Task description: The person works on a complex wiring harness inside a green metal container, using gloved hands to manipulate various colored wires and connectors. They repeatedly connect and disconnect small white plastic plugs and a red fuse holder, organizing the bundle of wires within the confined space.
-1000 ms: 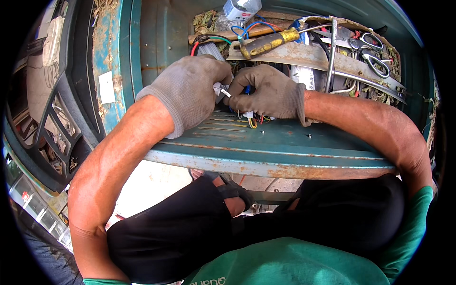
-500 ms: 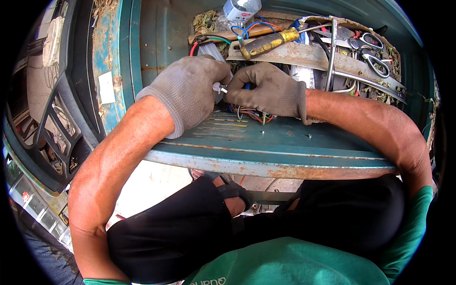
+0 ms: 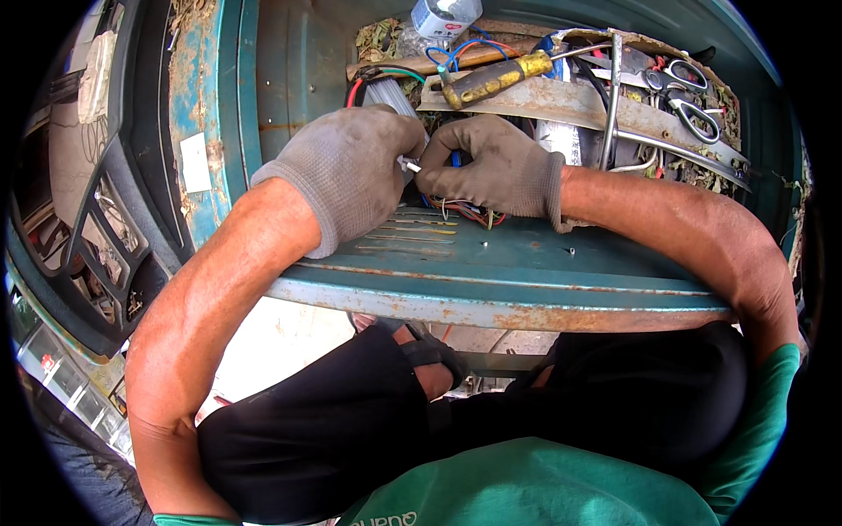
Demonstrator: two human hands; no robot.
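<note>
Both hands wear grey knit gloves, soiled and fuzzy at the cuffs. The left hand [image 3: 351, 175] is closed, thumb and forefinger pinching a small white connector [image 3: 410, 165] by its tip. The right hand [image 3: 495, 167] is curled shut just beside it, fingertips meeting the same connector. A bundle of thin wires [image 3: 469, 213], red, orange and white, hangs out below the right hand and touches the panel.

The work surface is a teal metal panel [image 3: 491, 272], paint chipped, its near edge rusted along the fold. Several thin straight pins [image 3: 412, 235] lie side by side on it under the left hand; two small screws [image 3: 570, 251] lie apart to the right.

Behind the hands, an open compartment [image 3: 745, 96] holds crowded contents: a yellow-handled screwdriver [image 3: 495, 79], worn and scuffed, resting across a flat metal bar [image 3: 561, 101]; scissors [image 3: 688, 92] with black loops at the right; dry leaves and debris around the rim. A white roll [image 3: 443, 16] stands at the back.

Room is tight between the hands and the compartment; the panel in front of the right forearm is bare. A dark steering wheel [image 3: 96, 254] shows at far left.
</note>
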